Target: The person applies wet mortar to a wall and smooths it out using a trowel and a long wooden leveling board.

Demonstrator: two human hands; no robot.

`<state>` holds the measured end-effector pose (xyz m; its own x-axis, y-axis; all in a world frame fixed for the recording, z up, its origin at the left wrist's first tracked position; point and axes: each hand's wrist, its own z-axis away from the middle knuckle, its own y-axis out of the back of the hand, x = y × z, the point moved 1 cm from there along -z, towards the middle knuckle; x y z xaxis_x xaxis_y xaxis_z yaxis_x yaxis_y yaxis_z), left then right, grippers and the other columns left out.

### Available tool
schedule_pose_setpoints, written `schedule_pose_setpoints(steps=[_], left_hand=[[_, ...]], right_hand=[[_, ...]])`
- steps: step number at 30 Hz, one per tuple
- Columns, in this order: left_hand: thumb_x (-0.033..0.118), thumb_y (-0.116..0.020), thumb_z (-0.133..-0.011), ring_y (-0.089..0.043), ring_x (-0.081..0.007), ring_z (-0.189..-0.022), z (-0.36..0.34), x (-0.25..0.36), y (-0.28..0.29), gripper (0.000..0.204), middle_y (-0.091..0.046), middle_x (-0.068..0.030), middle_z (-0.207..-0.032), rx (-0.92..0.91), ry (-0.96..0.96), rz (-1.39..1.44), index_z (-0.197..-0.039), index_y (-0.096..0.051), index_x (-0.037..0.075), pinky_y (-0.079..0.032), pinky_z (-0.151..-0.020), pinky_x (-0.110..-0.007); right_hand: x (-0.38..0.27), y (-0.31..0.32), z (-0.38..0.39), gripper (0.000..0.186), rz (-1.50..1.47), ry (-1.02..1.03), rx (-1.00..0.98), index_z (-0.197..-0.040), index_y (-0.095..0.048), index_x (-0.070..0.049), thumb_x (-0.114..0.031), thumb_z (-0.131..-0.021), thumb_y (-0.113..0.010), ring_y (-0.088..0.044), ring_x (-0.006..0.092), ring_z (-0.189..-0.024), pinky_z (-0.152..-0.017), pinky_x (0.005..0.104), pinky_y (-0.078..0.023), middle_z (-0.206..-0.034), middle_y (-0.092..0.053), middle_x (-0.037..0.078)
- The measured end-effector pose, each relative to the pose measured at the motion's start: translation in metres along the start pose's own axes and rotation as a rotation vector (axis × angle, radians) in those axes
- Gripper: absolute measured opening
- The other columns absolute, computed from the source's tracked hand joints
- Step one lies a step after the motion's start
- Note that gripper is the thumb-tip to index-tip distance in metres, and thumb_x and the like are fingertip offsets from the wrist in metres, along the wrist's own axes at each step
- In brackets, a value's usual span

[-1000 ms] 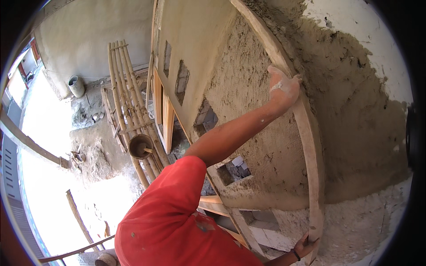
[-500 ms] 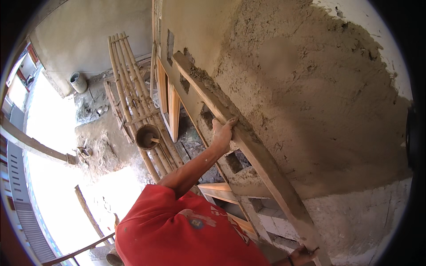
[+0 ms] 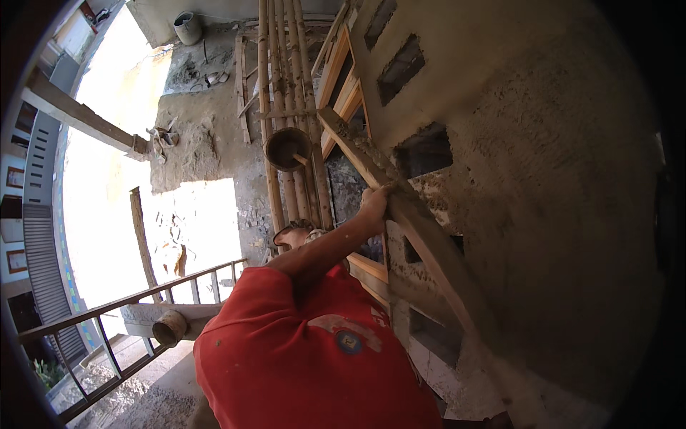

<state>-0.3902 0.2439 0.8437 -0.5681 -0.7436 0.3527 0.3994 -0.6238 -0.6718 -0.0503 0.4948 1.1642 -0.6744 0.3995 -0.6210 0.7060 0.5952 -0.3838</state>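
Note:
My left hand (image 3: 376, 202) grips a long wooden board (image 3: 431, 249) caked with grey mortar along one side. The board slants diagonally in front of the plastered wall (image 3: 543, 179), which has several rectangular openings. At the bottom edge my right hand (image 3: 497, 422) is dark and cut off beside the board's lower part, so its fingers are unclear. A foot (image 3: 291, 236) stands on the scaffold of bamboo poles (image 3: 276, 86), and a bucket (image 3: 281, 151) with a stick in it sits on those poles.
Wooden window frames (image 3: 330, 71) line the wall's base. To the left are a metal railing (image 3: 93, 314), a concrete beam (image 3: 86, 114) and an upright pole (image 3: 141, 243). A pail (image 3: 186, 28) stands at the far back, and a small container (image 3: 168, 330) is by the railing.
The board came away from the upper plaster and swung down and left, with my left hand still on it. My view has shifted, showing more railing and scaffold and a foot.

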Motion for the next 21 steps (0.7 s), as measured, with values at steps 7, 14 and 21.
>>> schedule_pose_setpoints(steps=[7, 14, 21], left_hand=[[0.026, -0.058, -0.095, -0.064, -0.0319, -0.101, -0.060, 0.062, 0.062, 0.040, -0.062, -0.0168, -0.116, 0.065, 0.046, 0.187, -0.125, -0.052, 0.000, -0.055, -0.088, -0.046], [0.030, -0.047, -0.100, -0.052, -0.0362, -0.121, -0.205, 0.105, 0.181, 0.053, -0.049, -0.0218, -0.132, 0.242, 0.023, 0.527, -0.140, -0.034, -0.001, -0.043, -0.104, -0.052], [0.018, -0.054, -0.096, -0.055, -0.0377, -0.113, -0.248, 0.121, 0.208, 0.047, -0.050, -0.0205, -0.129, 0.111, -0.069, 0.749, -0.137, -0.037, 0.000, -0.047, -0.096, -0.054]], right_hand=[[0.080, -0.152, -0.041, 0.065, -0.061, 0.237, -0.673, -0.141, -0.046, -0.010, -0.053, -0.092, -0.050, -0.062, 0.0415, -0.101, -0.081, 0.0570, -0.050, -0.126, -0.057, 0.020], [0.240, -0.352, 0.124, 0.062, -0.105, -0.364, -0.824, -0.137, -0.032, -0.002, -0.013, -0.080, -0.054, -0.053, 0.0337, -0.112, -0.100, 0.0473, -0.041, -0.117, -0.056, 0.019], [0.273, -0.393, 0.167, 0.074, -0.162, -0.403, -0.798, -0.143, -0.027, -0.003, -0.007, -0.074, -0.055, -0.057, 0.0333, -0.107, -0.102, 0.0507, -0.039, -0.116, -0.058, 0.016]])
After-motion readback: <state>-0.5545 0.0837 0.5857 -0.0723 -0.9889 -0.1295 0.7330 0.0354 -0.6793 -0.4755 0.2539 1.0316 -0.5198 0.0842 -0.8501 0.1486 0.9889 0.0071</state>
